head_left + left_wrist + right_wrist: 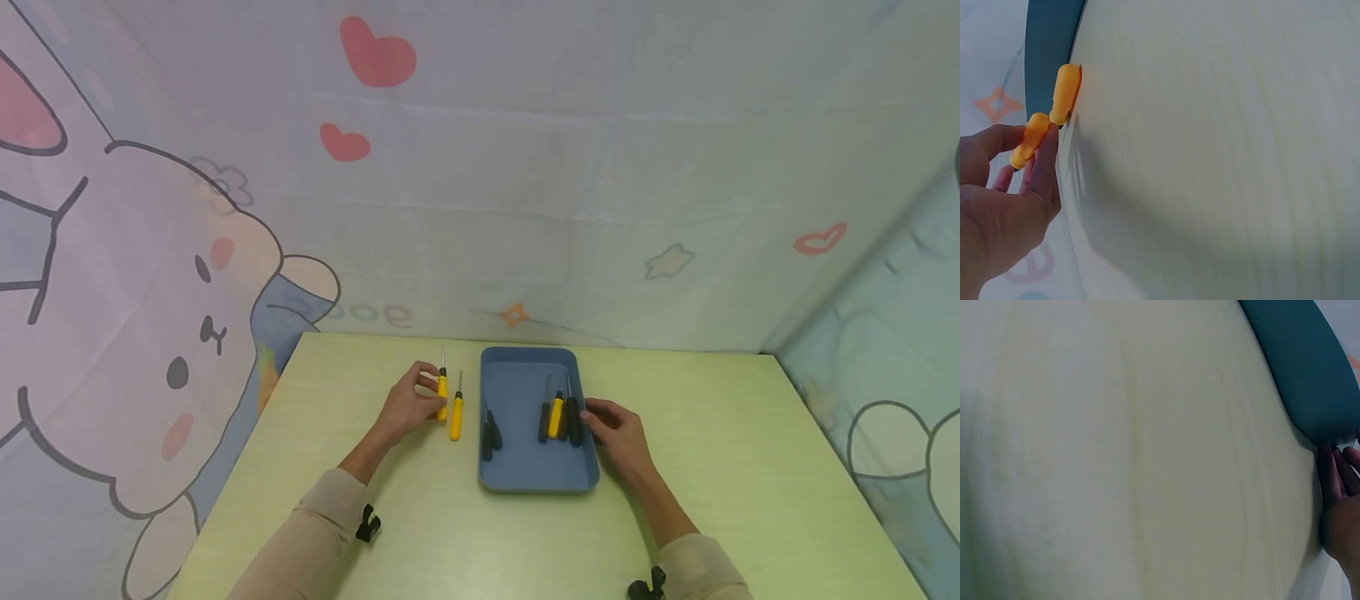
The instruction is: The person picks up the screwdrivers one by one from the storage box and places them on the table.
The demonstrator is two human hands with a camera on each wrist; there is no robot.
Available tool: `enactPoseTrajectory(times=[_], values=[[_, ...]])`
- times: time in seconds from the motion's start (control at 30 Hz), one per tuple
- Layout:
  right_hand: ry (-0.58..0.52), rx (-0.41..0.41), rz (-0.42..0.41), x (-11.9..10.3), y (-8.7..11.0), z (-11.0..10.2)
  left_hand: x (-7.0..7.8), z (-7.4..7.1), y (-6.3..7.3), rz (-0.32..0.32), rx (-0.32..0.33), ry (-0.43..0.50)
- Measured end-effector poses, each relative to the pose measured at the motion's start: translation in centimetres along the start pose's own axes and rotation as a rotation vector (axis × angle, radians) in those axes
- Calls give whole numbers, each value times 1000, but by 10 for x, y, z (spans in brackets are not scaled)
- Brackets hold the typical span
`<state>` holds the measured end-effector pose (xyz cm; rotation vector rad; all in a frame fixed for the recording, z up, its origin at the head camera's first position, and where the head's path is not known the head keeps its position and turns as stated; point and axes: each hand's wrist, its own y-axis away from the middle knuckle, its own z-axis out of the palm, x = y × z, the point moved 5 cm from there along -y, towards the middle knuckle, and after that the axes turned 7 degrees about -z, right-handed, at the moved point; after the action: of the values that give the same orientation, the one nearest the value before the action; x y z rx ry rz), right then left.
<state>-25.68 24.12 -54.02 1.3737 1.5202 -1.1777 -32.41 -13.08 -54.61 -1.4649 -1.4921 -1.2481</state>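
My left hand [408,407] pinches a yellow screwdriver [442,396] between thumb and fingers, its shaft pointing away. Just right of it lies a second yellow screwdriver [456,418] on the table; in the left wrist view its yellow handle [1067,94] shows beyond the held one [1032,137]. At the right wall of a blue tray [536,475], my right hand [621,433] holds the rim, thumb over the edge and fingers along the outside. Inside the tray, one yellow screwdriver [556,417] lies among black-handled screwdrivers [574,421] on the right.
Two small black-handled screwdrivers [492,435] lie at the tray's left side. The pale wooden table [712,442] meets a printed cloth backdrop [487,208] along its far edge, with more cloth at both sides.
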Motion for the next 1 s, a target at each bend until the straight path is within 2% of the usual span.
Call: enactPoseTrajectory(times=[0.33,0.67,1.0], values=[[-4,0,-6,-1,0,-1,-5,-4,-2,-6,12,-94],[-17,5,6,2,1,0,-12,3,-3,-15,-18,-189],[-14,13,0,1,0,0,-7,4,-4,-34,-17,-294]])
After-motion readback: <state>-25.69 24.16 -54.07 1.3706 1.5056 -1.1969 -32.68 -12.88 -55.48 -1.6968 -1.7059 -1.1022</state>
